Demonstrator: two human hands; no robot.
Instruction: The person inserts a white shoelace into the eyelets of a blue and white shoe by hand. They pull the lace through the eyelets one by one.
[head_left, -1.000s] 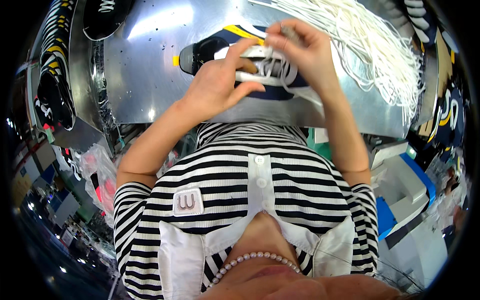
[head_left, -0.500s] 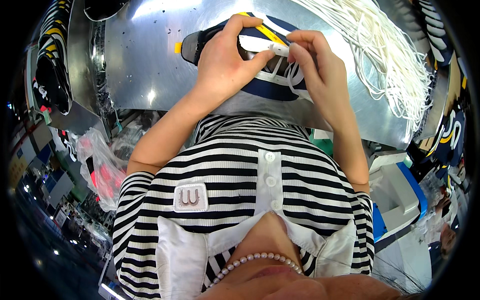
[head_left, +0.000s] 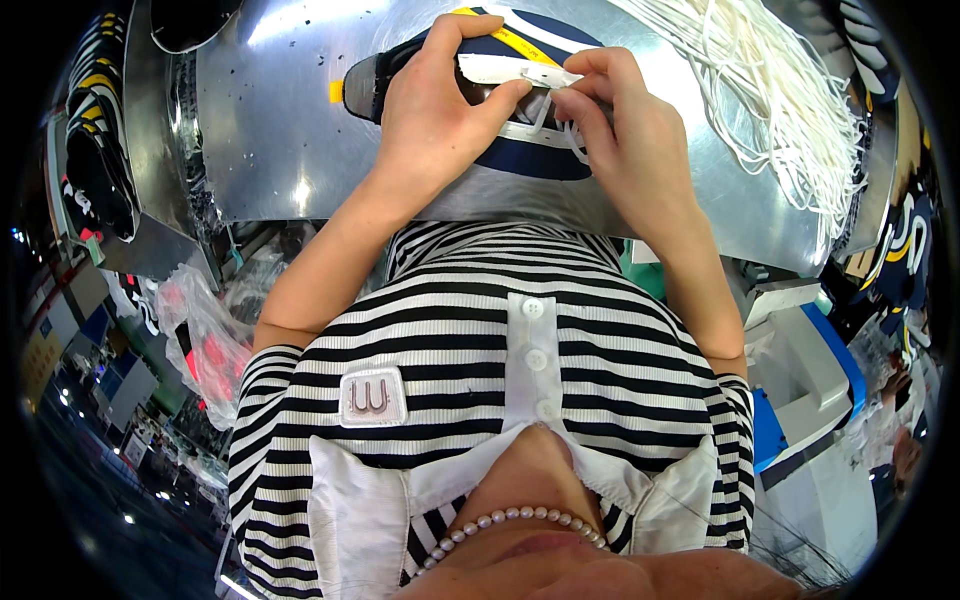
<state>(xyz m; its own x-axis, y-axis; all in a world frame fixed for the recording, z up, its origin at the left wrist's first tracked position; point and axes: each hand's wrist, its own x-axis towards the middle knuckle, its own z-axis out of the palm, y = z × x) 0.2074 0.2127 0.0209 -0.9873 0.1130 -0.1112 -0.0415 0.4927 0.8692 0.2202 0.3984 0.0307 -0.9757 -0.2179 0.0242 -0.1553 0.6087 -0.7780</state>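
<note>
A navy shoe upper [head_left: 530,160] with yellow and white stripes lies on its side before me, a yellow tab at its left end. My left hand [head_left: 435,115] grips its far edge, the forefinger over the yellow stripe and the thumb against the white eyelet strip [head_left: 490,68]. At the right end of that strip, the thumb and forefinger of my right hand [head_left: 635,140] are pinched together on a thin white shoelace [head_left: 573,145]. Part of the lace hangs below these fingers across the upper. The lace tip is hidden by the fingertips.
A heap of loose white laces [head_left: 765,130] covers the right part of the metal table [head_left: 280,130]. More striped uppers [head_left: 100,130] are stacked at the far left. A clear plastic bag [head_left: 205,340] hangs below the table's left side; a white and blue bin [head_left: 805,380] stands at right.
The upper and both hands sit slightly farther left and up in the picture. My right fingers have closed in on the strip's end, and less of the lace loop shows.
</note>
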